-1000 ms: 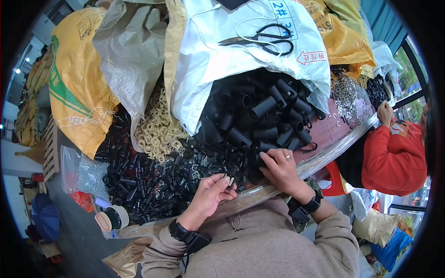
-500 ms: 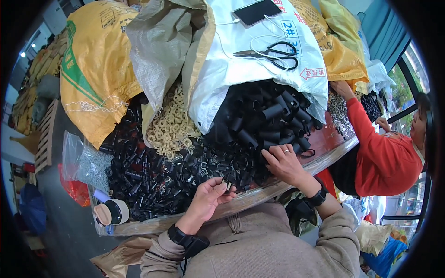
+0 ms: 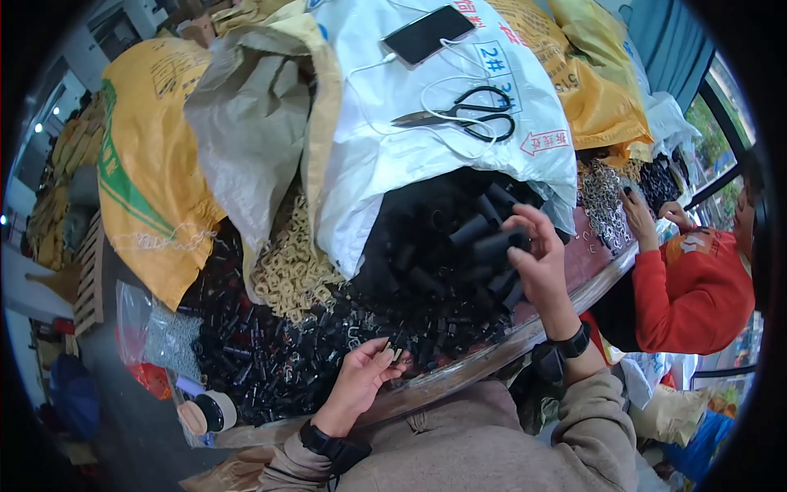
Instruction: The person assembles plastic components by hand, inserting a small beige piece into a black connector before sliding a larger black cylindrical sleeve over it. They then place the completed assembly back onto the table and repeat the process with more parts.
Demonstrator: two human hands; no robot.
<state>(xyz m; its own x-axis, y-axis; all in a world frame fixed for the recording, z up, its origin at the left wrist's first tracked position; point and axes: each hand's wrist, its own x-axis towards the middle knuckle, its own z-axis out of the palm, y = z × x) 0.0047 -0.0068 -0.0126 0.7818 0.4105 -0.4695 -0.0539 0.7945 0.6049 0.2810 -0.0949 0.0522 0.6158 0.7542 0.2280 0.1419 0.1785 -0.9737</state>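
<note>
My left hand (image 3: 361, 379) is closed over the near edge of the table, pinching a small black part (image 3: 395, 353) with a pale bit on it between thumb and fingers. Its exact kind is too small to make out. Over the heap of black tubes (image 3: 426, 279), my right hand (image 3: 541, 266) is raised with curled fingers. Thumb and forefinger meet the end of one black tube (image 3: 496, 248). Around my left hand lies a spread of small black plastic parts (image 3: 279, 353), with a few metal hooks among them.
A white sack (image 3: 369, 156) bears scissors (image 3: 459, 115) and a cabled phone (image 3: 428, 34). Cream rings (image 3: 291, 275) spill from a grey sack (image 3: 246, 123). A lidded cup (image 3: 209, 412) stands at the near left corner. A co-worker in red (image 3: 693, 287) reaches toward metal rings (image 3: 605, 201).
My right hand has lifted from the near edge of the tubes and taken one by its end. My left hand keeps its small part. The view has shifted, and the co-worker's hand has come nearer.
</note>
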